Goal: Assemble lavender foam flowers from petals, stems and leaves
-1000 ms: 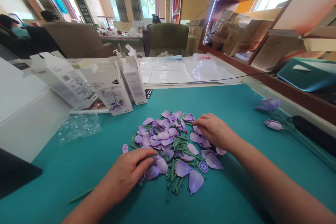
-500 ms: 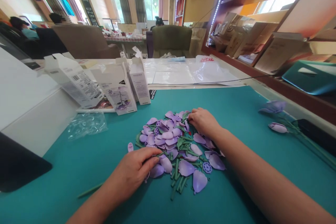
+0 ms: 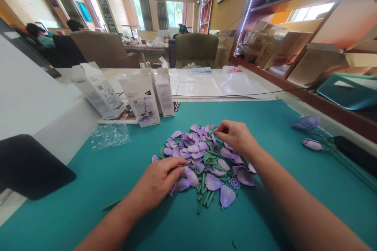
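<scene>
Watching remotely, I see the left hand (image 3: pixel 157 178) pinching a green stem (image 3: pixel 185 164) over purple petals (image 3: pixel 193 149) heaped on the worktop (image 3: pixel 250 114); the right hand's (image 3: pixel 236 136) grip I cannot tell. Petals look light, stiff; I'd pinch edges.

Armchairs (image 3: pixel 196 50), a checked tablecloth (image 3: pixel 147 47) and cartons (image 3: pixel 318 64) suggest a café-like workroom.

The petals (image 3: pixel 227 197) look like smooth plastic with a soft sheen, the stems (image 3: pixel 203 183) like matt plastic. The mat (image 3: pixel 176 231) is smooth and matt, the bag (image 3: pixel 110 136) crinkled, glossy clear plastic. The white boxes (image 3: pixel 144 104) look like smooth card, the cartons (image 3: pixel 290 53) dull cardboard.
</scene>
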Available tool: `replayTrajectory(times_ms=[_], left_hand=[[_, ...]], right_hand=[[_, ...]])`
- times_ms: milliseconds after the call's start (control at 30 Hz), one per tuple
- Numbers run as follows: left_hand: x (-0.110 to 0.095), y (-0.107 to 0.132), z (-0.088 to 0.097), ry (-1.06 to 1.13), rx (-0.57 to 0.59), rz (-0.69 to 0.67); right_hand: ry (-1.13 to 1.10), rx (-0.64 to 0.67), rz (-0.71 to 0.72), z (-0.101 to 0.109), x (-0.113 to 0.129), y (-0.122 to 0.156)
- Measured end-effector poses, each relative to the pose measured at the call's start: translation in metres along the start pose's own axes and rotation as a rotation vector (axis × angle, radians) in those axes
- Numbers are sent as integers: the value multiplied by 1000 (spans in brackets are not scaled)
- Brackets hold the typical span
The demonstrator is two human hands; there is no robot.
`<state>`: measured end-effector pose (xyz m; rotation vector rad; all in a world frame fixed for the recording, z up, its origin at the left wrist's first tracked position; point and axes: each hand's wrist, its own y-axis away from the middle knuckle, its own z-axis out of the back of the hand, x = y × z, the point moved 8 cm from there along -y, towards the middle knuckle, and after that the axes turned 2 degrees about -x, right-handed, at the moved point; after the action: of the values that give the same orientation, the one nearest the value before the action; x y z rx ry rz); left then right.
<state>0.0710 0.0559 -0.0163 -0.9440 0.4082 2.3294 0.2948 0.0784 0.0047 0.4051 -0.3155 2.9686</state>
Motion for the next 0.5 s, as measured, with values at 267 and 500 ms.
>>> replayTrajectory(times_ms=[267, 500], left_hand=[[-13, 9, 16, 43, -110, -32], [-17, 13, 25, 110, -224, -92]], right_hand=[[-957, -6, 78, 1, 72, 35], [-1272, 125, 19, -12, 93, 51]])
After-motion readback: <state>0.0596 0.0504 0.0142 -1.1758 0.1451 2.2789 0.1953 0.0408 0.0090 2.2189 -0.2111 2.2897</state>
